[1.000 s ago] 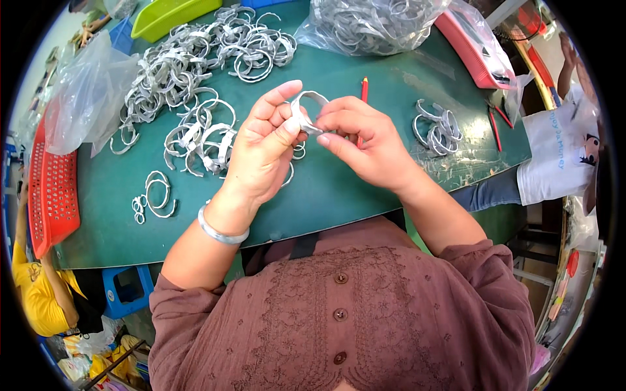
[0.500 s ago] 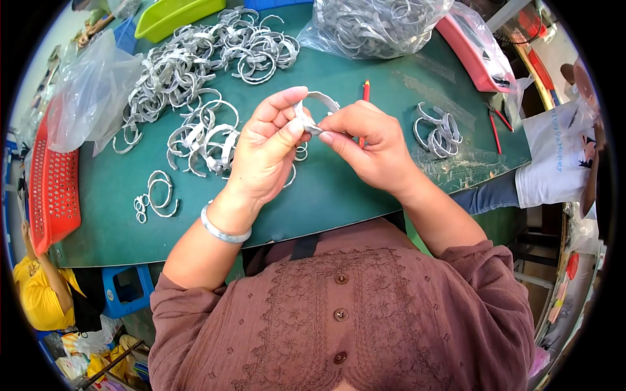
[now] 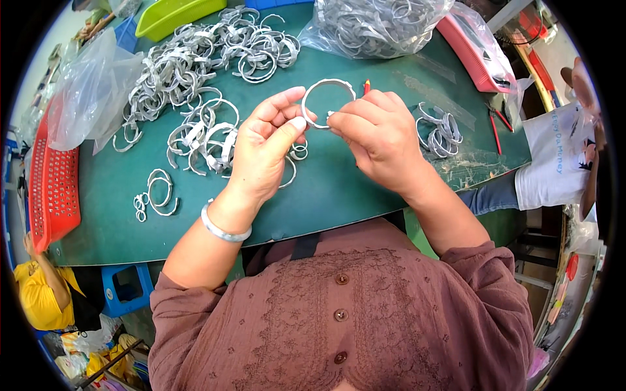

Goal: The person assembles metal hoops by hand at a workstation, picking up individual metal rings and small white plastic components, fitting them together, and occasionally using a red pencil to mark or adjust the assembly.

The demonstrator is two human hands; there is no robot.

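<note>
A thin silver-grey open bangle is held upright between my two hands above the green table. My left hand pinches its left side between thumb and fingers. At its lower right, the fingertips of my right hand grip the bangle by its end. Below my left hand, a loose cluster of bangles lies on the table, partly hidden by the hand. A red pencil-like stick shows its tip behind my right hand, the rest covered.
A large heap of grey bangles lies far left, a bulging bag of them far centre. More bangles and red-handled pliers lie right. Red, green and pink baskets edge the table. Other people sit nearby.
The bangle has turned so its round opening now faces me. My right hand has shifted slightly right and covers more of the red stick.
</note>
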